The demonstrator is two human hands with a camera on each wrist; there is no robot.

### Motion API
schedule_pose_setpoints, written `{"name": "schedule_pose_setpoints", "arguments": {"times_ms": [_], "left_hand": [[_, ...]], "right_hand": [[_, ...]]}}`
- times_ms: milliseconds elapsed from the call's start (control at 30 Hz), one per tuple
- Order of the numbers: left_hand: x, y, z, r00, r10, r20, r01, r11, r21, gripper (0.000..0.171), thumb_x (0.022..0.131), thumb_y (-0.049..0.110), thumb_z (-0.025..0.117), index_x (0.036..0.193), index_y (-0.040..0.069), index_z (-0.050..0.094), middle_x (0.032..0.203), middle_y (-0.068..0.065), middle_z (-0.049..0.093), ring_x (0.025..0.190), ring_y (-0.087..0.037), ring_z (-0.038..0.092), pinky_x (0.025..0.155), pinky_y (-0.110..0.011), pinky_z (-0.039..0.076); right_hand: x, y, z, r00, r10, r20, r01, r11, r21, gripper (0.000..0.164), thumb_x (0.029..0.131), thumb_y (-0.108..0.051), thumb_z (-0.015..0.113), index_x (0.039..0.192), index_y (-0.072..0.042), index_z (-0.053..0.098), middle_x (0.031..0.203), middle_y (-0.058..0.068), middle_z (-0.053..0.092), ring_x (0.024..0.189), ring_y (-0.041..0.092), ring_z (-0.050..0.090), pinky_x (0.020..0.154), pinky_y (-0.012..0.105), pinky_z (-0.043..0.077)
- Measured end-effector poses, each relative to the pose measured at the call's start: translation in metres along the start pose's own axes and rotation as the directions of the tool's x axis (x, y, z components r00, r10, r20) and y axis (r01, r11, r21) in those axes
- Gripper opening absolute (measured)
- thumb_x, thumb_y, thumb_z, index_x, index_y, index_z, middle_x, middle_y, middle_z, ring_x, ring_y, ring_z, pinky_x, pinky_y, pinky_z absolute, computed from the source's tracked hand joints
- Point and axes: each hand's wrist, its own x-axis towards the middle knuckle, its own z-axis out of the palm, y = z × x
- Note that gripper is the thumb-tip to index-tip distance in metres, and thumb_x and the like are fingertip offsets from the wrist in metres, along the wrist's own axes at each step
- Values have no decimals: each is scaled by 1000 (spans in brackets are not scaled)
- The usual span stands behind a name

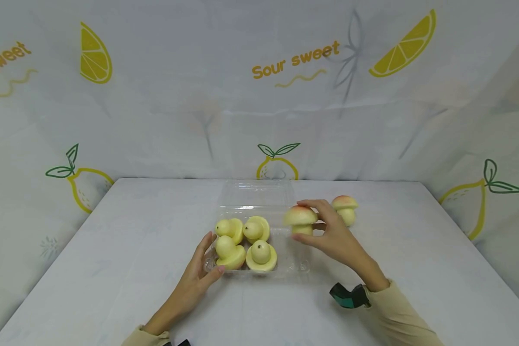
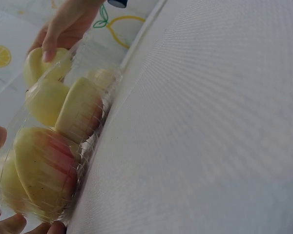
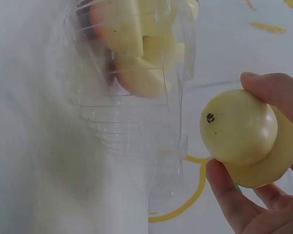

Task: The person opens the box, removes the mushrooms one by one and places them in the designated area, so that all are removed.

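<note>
In the head view, my right hand [image 1: 335, 235] grips a pale yellow, mushroom-shaped fruit [image 1: 300, 218], its pink-tinged cap upward, above the right part of a clear plastic clamshell box [image 1: 291, 259]. The right wrist view shows thumb and fingers around this fruit [image 3: 239, 129], with a dark spot on its rounded stem end. My left hand [image 1: 194, 276] holds the box's left front corner, thumb at the front and fingers along the side. Several like fruits [image 1: 261, 254] lie in the left part of the box, stems mostly up. The left wrist view shows them through the ribbed wall.
Another mushroom-shaped fruit [image 1: 346, 210] stands on the white table [image 1: 112, 269], right of the box and behind my right hand. The box's lid [image 1: 257, 192] is raised at the back. Behind the table hangs a lemon-print cloth [image 1: 177, 96].
</note>
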Motion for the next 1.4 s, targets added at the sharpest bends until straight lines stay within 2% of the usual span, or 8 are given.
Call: {"name": "schedule_pose_setpoints", "arguments": {"times_ms": [167, 367, 533, 833, 933, 1100, 1333, 1400], "left_hand": [[0, 0, 0, 1000, 0, 1, 0, 1000, 4, 83, 100, 20, 58, 160, 8, 2, 167, -16, 7, 150, -50, 10, 113, -66, 29], [0, 1, 0, 1000, 0, 2, 0, 1000, 1, 82, 100, 20, 57, 160, 8, 2, 167, -16, 7, 150, -50, 10, 113, -66, 30], [-1, 1, 0, 1000, -7, 1, 7, 1000, -1, 82, 100, 20, 57, 160, 9, 2, 167, -15, 7, 151, -48, 10, 113, -67, 30], [-1, 1, 0, 1000, 7, -8, -7, 1000, 19, 81, 100, 19, 56, 159, 8, 3, 166, -17, 8, 150, -51, 10, 111, -68, 31], [-1, 1, 0, 1000, 2, -9, -2, 1000, 20, 81, 100, 19, 57, 160, 9, 3, 166, -17, 9, 150, -50, 11, 111, -67, 32], [-1, 1, 0, 1000, -1, -10, 1, 1000, 21, 82, 99, 19, 58, 160, 9, 4, 166, -17, 10, 149, -49, 14, 109, -65, 37], [-2, 2, 0, 1000, 13, -10, -13, 1000, 26, 80, 100, 19, 58, 159, 8, 5, 166, -19, 10, 149, -52, 14, 107, -66, 38], [-1, 2, 0, 1000, 16, -10, -15, 1000, 27, 80, 100, 19, 58, 160, 9, 5, 166, -19, 10, 149, -51, 14, 108, -66, 38]], "right_hand": [[-4, 2, -7, 999, 5, -37, -6, 1000, -19, 68, 78, -15, 86, 136, -10, 51, 134, 7, 54, 109, 19, 62, 89, 27, 58], [-8, 7, -18, 998, -4, -63, 1, 999, -41, 69, 77, -12, 85, 138, -9, 51, 127, 5, 53, 103, 5, 62, 89, 14, 54], [-9, 12, -27, 997, -26, -70, 23, 999, -41, 69, 78, -10, 85, 138, -8, 52, 126, 8, 52, 104, -3, 59, 89, 11, 52], [-11, 18, -42, 997, -15, -75, 8, 995, -97, 67, 80, -11, 83, 139, -8, 52, 126, 10, 55, 102, -6, 57, 87, 7, 50], [-13, 20, -48, 996, 18, -83, -28, 993, -119, 68, 81, -12, 82, 141, -9, 50, 129, 12, 54, 101, -2, 60, 85, 8, 51], [-15, 26, -59, 993, 57, -101, -70, 989, -132, 68, 82, -13, 81, 142, -10, 49, 131, 13, 53, 100, 18, 68, 83, 8, 51], [-18, 33, -77, 988, 98, -120, -114, 985, -132, 70, 86, -15, 78, 146, -9, 43, 137, 14, 49, 97, -14, 55, 83, 3, 48], [-20, 35, -82, 985, 112, -130, -130, 982, -139, 71, 87, -16, 77, 146, -7, 41, 139, 16, 47, 97, -16, 53, 82, 2, 47]]}}
